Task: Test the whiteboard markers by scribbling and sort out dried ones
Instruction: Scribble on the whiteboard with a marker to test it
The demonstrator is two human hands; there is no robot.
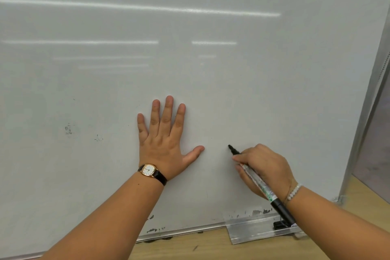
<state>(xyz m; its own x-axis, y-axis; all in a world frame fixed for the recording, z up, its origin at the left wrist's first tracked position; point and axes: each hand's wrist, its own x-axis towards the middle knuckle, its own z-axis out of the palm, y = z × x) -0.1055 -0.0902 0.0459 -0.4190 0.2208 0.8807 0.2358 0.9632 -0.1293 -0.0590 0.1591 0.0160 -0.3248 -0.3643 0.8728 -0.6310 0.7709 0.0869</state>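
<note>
a: your right hand (266, 167) grips the marker (256, 179). thumb and forefinger pinch the barrel just behind the black nib, and the other fingers curl under it.

b: agreed. the nib sticks out past your fingertips, pointing up and to the left, at the whiteboard (190, 59). whether it touches the surface, i cannot tell. the white patterned barrel runs back across your palm, and the black rear end juts out below your wrist, beside the bead bracelet (294, 191).

a: your left hand (164, 139) grasps nothing. it lies flat on the board, fingers straight and spread, thumb stretched out to the right.

b: that thumb tip sits near the nib but apart from it, with bare white board between them. there's a gold-cased watch (148, 170) on a dark strap on that wrist.

a: i see no fresh ink beside the nib. the faint marks (68, 129) are well off to the left of your left hand.

b: dark smudges (259, 211) run along the board's bottom edge. just under them is the metal tray (253, 234), with a small black object (279, 224) lying on it, partly hidden by the marker's rear end. i cannot tell what it is.

a: below the board's frame there's a wooden surface (190, 247).
</note>
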